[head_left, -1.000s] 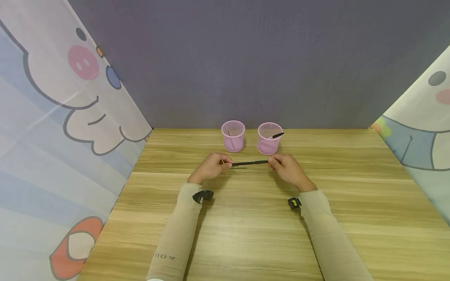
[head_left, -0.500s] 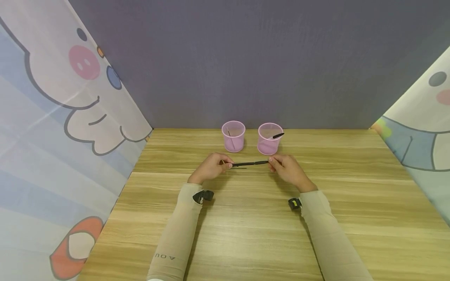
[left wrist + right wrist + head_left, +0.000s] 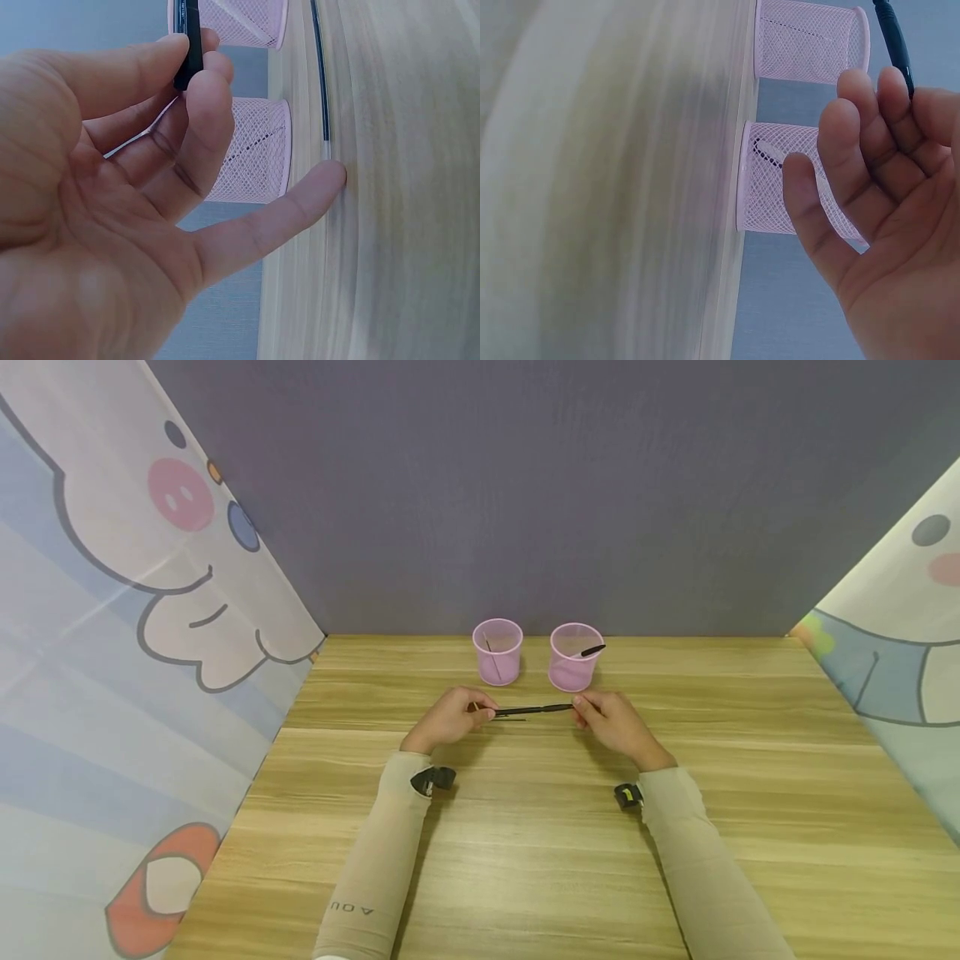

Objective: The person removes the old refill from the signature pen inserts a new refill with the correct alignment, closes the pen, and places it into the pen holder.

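A slim black pen [image 3: 534, 709] stretches level between both hands above the table. My left hand [image 3: 452, 717] pinches its left end between thumb and fingers. In the left wrist view the little finger [image 3: 300, 196] extends down to the end of a thin dark pen refill [image 3: 321, 67] lying on the wood; whether it touches is unclear. My right hand [image 3: 611, 722] pinches the pen's tapered right end, and its other fingers are loosely bent in the right wrist view. The pen's two ends are partly hidden by the fingertips.
Two pink mesh cups stand behind the hands. The left cup [image 3: 498, 673] holds a thin dark stick like a refill; the right cup [image 3: 572, 677] holds a black-ended pen [image 3: 593, 650]. A grey wall [image 3: 555, 510] rises at the table's [image 3: 540, 860] back edge, with cartoon-printed curtains at both sides.
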Motion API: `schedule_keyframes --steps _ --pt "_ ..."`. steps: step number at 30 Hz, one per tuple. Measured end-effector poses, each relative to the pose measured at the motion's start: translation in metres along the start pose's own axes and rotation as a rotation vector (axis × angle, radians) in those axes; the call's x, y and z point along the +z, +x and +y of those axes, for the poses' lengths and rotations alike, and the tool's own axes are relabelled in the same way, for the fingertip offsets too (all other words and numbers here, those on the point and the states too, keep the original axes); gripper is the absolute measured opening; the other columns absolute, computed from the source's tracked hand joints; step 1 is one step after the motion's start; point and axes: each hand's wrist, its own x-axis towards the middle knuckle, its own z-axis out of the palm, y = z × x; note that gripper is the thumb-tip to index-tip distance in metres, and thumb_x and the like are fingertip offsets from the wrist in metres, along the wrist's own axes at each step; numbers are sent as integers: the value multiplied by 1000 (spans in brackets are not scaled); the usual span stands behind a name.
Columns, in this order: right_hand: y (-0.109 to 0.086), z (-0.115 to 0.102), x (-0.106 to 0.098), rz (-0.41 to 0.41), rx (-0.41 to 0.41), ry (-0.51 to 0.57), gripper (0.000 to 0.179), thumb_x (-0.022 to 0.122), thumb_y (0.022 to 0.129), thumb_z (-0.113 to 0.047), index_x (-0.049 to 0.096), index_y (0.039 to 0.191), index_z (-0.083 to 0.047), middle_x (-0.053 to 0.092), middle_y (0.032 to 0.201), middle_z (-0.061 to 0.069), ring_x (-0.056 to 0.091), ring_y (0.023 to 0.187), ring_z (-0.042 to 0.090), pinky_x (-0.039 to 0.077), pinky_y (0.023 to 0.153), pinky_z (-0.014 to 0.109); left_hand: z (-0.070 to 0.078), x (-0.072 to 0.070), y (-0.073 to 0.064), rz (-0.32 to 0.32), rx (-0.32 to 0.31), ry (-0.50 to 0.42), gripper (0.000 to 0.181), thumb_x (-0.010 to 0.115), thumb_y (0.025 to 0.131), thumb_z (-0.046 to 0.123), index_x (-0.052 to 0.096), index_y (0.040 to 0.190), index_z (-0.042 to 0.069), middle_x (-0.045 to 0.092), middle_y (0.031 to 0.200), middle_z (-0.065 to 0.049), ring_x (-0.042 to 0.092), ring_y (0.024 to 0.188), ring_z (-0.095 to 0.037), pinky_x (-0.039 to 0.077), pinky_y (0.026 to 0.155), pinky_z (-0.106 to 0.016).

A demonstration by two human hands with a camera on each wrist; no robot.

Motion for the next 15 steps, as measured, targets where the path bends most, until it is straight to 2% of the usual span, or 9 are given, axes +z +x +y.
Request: schedule_keyframes --steps 9,13,15 --pt "0 1 1 1 12 46 40 46 110 -28 70 96 1 71 85 13 63 75 20 53 65 25 -3 1 1 2 1 -6 21 62 101 10 74 113 -1 71 92 -20 69 77 -33 49 60 -26" --pt "0 1 1 1 3 33 36 49 109 -29 68 94 -2 68 80 12 58 62 17 50 57 27 -2 1 1 3 -6 -5 21 62 101 11 74 114 -1 72 92 -20 69 76 -31 49 60 -26" --pt "0 1 0 4 -3 16 30 54 107 -29 68 98 -5 67 80 10 58 62 16 49 58 28 -2 1 1 2 -6 -3 21 62 101 11 74 114 0 71 91 -19 69 76 -30 49 60 -27"
